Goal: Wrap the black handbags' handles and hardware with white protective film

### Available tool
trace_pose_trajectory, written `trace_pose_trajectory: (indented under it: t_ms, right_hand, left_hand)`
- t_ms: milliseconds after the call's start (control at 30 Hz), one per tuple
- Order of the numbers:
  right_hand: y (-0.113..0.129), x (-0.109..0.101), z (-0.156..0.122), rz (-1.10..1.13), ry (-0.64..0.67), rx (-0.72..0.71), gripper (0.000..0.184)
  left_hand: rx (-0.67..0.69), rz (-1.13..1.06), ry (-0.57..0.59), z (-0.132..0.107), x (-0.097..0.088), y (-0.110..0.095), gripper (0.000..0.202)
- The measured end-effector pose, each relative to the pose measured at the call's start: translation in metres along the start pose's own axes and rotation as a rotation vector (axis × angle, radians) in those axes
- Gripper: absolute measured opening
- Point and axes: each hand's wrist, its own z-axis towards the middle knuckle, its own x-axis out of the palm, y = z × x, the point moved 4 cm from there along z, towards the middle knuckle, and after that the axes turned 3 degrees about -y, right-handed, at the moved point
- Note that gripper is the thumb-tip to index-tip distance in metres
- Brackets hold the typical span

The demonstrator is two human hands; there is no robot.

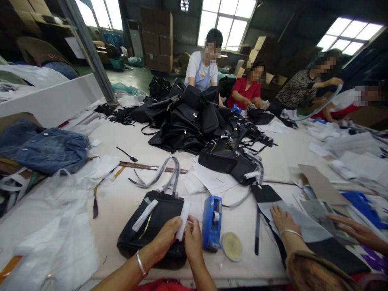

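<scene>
The left hand point(167, 235), nearly closed, pinches a white strip point(182, 220) against the black bag point(136, 230) lying on the counter point(106, 232). The right hand point(193, 239) curls beside the strip; its grip I cannot tell. A blue tape dispenser point(211, 230) sits nearby.

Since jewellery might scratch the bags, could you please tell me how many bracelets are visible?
2: one bracelet on the left wrist, one on a co-worker's wrist at right. Others may be hidden.
</scene>
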Motion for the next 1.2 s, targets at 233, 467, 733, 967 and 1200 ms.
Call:
trace_pose_trajectory:
  t_ms: [233,467,733,967,1200]
  right_hand:
    - [0.014,0.015,-0.007,-0.328,-0.182,-0.283,0.028]
    - [0.003,0.01,-0.015,-0.335,-0.017,-0.414,0.044]
    - [0.005,-0.009,-0.026,0.071,0.108,-0.137,0.043]
    - [0.014,-0.019,-0.038,-0.122,-0.072,-0.089,0.022]
    - [0.015,-0.015,-0.035,-0.286,-0.107,-0.155,0.008]
  left_hand:
    - [-0.041,-0.108,-0.091,0.007,-0.002,0.002,0.031]
    - [-0.14,-0.225,-0.14,0.014,-0.01,0.014,0.021]
    - [-0.054,-0.188,-0.151,0.018,-0.011,0.019,0.023]
    - [-0.017,-0.139,-0.19,0.013,-0.008,0.017,0.027]
    - [0.061,-0.086,-0.166,0.01,-0.008,0.017,0.033]
